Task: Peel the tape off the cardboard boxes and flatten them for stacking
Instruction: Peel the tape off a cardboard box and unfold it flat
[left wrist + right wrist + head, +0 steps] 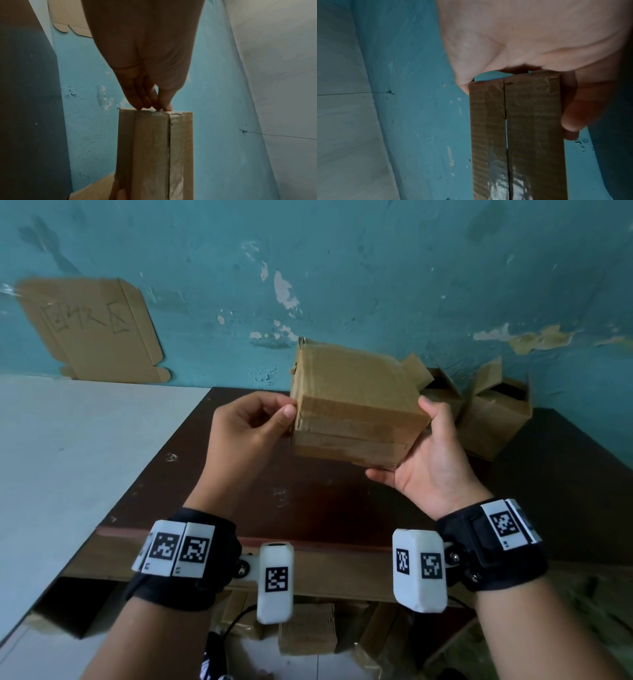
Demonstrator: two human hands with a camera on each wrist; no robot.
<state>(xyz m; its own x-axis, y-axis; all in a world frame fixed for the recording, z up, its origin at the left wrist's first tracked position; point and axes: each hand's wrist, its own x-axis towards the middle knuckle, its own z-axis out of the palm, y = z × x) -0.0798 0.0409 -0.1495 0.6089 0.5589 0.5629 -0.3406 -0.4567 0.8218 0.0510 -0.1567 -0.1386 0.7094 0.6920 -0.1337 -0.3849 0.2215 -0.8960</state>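
I hold a small closed cardboard box [356, 402] up above the dark table [308, 501]. Clear tape [346, 424] runs along its near side over the flap seam. My right hand [428, 460] grips the box's right end, thumb on the near edge, fingers behind. My left hand [253, 422] has curled fingers at the box's left edge, thumb and fingertips picking at the tape end there. In the left wrist view the fingertips [154, 105] touch the box [154, 148] at its end edge. The right wrist view shows the taped seam [506, 128] and my right hand [539, 54] around the box end.
Several opened cardboard boxes [489, 412] stand at the back right of the table. A flattened cardboard sheet [92, 330] with writing leans on the teal wall. A pale surface [68, 457] lies to the left. More boxes [308, 631] sit under the table.
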